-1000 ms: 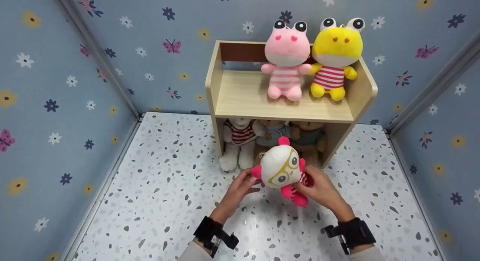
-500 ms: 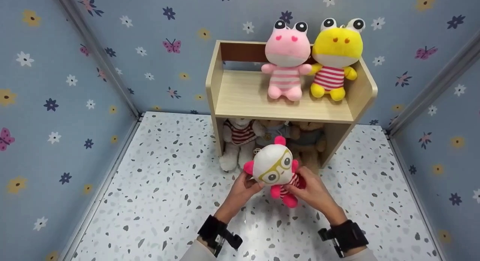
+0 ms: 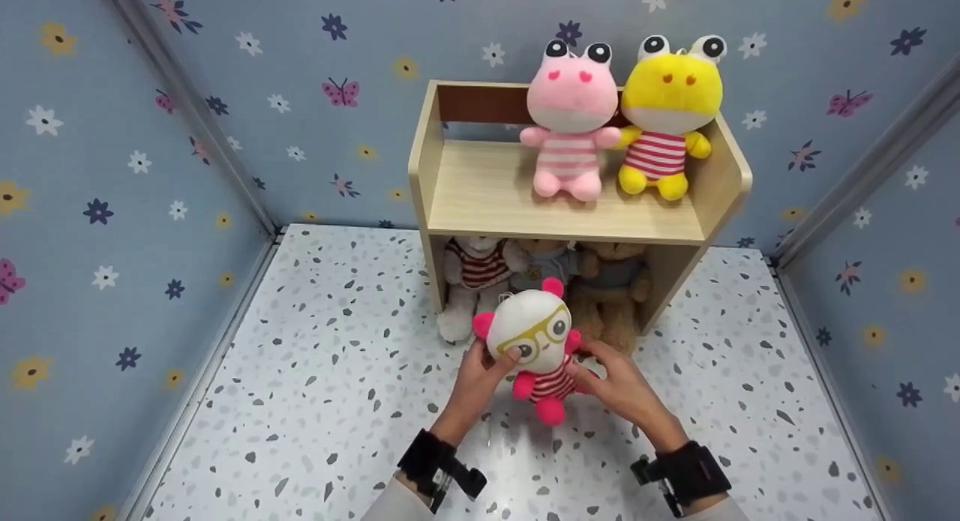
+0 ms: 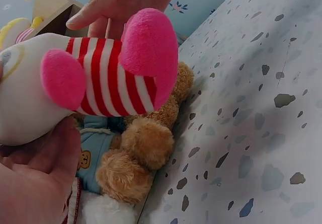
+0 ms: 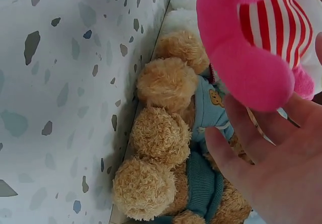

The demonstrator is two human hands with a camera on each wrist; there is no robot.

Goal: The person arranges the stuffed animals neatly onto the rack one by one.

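A white and hot-pink plush panda with gold glasses and a red-striped body tilts in front of the shelf. My left hand grips its head, thumb on the face below the glasses and fingers behind; the left wrist view shows those fingers under the white head. Beside the striped body is my right hand, its thumb close to the toy's side. Seen from the right wrist, the right hand has its fingers extended loosely near the pink legs.
The wooden shelf carries a pink plush frog and a yellow plush frog on top. Below sit a white plush in red stripes and brown teddy bears. Speckled floor surrounds the shelf; patterned walls enclose it.
The plush panda has shifted left and turned more upright, its striped body now facing forward. My left hand has taken hold of its head; the right hand's fingers have loosened at its body.
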